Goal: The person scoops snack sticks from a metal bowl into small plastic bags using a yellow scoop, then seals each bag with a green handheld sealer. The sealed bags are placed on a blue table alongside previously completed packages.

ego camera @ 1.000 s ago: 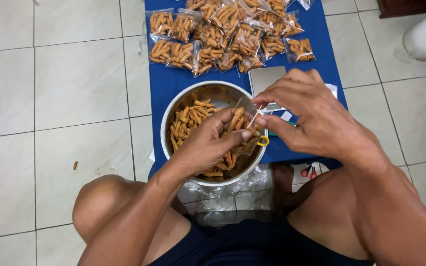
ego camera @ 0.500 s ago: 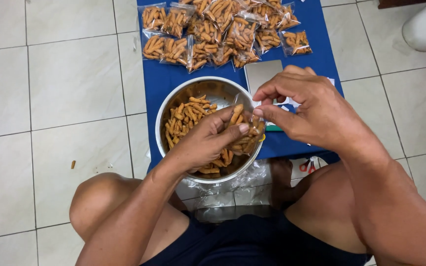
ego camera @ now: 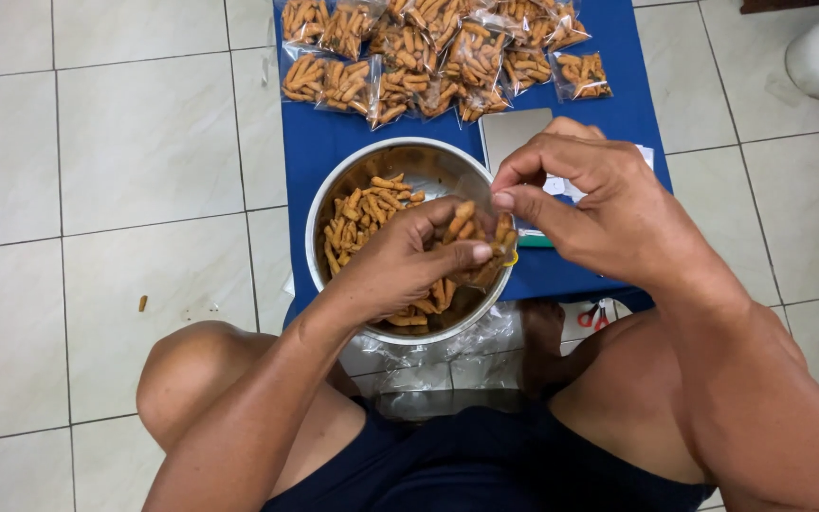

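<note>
A steel bowl of orange-brown snack sticks sits on a blue mat in front of me. My left hand is over the bowl, holding a small clear bag filled with snack sticks. My right hand pinches the top of that bag between thumb and fingers, where a yellow rubber band shows at the bag's neck.
Several filled clear snack bags lie at the mat's far end. A grey flat device lies beside the bowl. Empty plastic bags rest by my legs, small scissors near my right knee. One snack stick lies on the tiled floor.
Both hands stayed over the bowl's right side, working the top of the bag; the right hand's fingers shifted slightly at the bag's neck.
</note>
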